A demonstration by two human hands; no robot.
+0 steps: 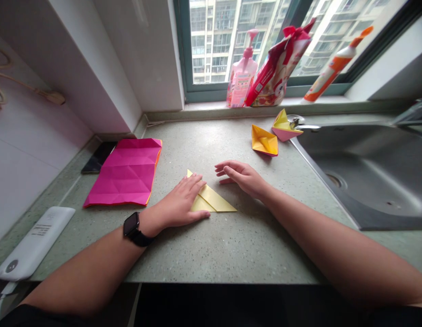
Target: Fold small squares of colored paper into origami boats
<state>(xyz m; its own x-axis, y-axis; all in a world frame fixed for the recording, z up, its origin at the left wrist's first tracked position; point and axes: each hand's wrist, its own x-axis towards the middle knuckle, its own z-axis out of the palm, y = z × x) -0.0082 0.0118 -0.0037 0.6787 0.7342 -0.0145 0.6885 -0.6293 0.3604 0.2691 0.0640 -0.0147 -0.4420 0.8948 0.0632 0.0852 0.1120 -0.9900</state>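
A pale yellow sheet of paper (216, 200), folded into a triangle with a folded flap on its right side, lies on the speckled counter. My left hand (187, 200) rests flat on the paper's left part, fingers stretched out, and covers much of it. Just to the right, my right hand (241, 176) is held apart from the paper with its fingers loosely extended and nothing in them. Beyond it stand two folded paper boats, an orange one (264, 141) and a yellow and pink one (286, 127).
Creased magenta paper (124, 175) lies at left, partly over a dark phone (99, 157). A white power bank (36, 243) is near the front left edge. A steel sink (367, 172) is at right. A pump bottle (242, 77), red bag (279, 68) and orange-white bottle (330, 72) line the sill.
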